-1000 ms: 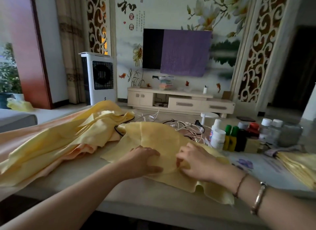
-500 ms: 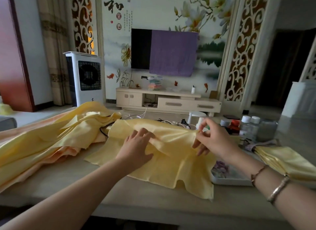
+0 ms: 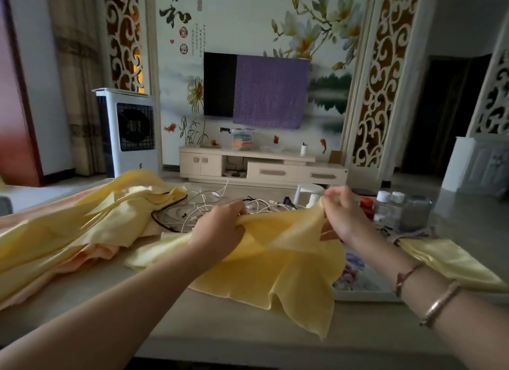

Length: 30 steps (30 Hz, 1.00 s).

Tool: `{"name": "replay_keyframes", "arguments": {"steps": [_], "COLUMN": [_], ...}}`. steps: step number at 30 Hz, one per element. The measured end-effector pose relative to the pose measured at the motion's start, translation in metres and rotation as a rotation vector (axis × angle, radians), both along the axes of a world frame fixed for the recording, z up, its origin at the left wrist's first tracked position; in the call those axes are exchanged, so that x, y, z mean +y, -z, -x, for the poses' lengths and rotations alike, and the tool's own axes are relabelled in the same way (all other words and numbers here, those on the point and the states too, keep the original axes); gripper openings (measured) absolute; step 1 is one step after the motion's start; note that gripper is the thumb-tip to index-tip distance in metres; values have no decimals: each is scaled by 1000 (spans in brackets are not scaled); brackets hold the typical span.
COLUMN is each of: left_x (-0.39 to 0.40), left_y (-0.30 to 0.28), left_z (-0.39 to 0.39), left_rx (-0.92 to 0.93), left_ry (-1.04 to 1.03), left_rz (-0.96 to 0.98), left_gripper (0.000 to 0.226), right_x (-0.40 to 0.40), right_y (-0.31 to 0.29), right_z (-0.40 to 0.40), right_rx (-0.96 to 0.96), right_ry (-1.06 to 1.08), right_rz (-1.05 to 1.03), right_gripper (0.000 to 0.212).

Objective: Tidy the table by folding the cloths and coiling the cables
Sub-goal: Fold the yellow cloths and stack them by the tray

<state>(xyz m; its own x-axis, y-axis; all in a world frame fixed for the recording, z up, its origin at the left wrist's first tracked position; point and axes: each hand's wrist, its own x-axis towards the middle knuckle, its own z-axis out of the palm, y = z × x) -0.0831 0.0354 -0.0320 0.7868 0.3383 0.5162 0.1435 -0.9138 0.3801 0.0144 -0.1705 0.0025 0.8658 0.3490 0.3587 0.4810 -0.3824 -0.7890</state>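
Observation:
A yellow cloth [image 3: 278, 268] is lifted by its far edge over the middle of the table [image 3: 82, 292], its near part draping onto the tabletop. My left hand [image 3: 220, 229] grips the left end of that raised edge. My right hand [image 3: 340, 214] pinches the right end, a little higher. Behind the cloth lies a tangle of white and black cables [image 3: 198, 210]. A heap of yellow and peach cloths [image 3: 68, 229] covers the left of the table. A folded yellow cloth [image 3: 446, 259] lies at the right, under my right forearm.
Several bottles and jars [image 3: 394, 207] stand at the back right of the table. A flower-patterned tray [image 3: 358, 276] sits under the cloth's right side. Beyond the table are a white air cooler [image 3: 129, 133] and a TV cabinet [image 3: 261, 168].
Both hands went from pressing the cloth flat to gripping its far edge and raising it off the table. The view has shifted right and upward.

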Motion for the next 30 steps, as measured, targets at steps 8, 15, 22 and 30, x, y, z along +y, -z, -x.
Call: {"name": "replay_keyframes", "arguments": {"steps": [8, 15, 22, 30], "left_x": [-7, 13, 84, 101], "left_y": [-26, -10, 15, -2], "left_z": [15, 36, 47, 49], "left_rx": [84, 400, 437, 270], "left_ry": [115, 127, -113, 124], "left_rz": [108, -119, -44, 440], "left_gripper": [9, 32, 14, 4], "right_x": [28, 40, 59, 66], "right_y": [14, 28, 28, 18], "right_z": [33, 27, -9, -13], "right_rx": [-432, -529, -159, -182], "right_ry": [-46, -14, -87, -191], "right_rz": [723, 861, 841, 730], "right_gripper": [101, 6, 24, 11]}}
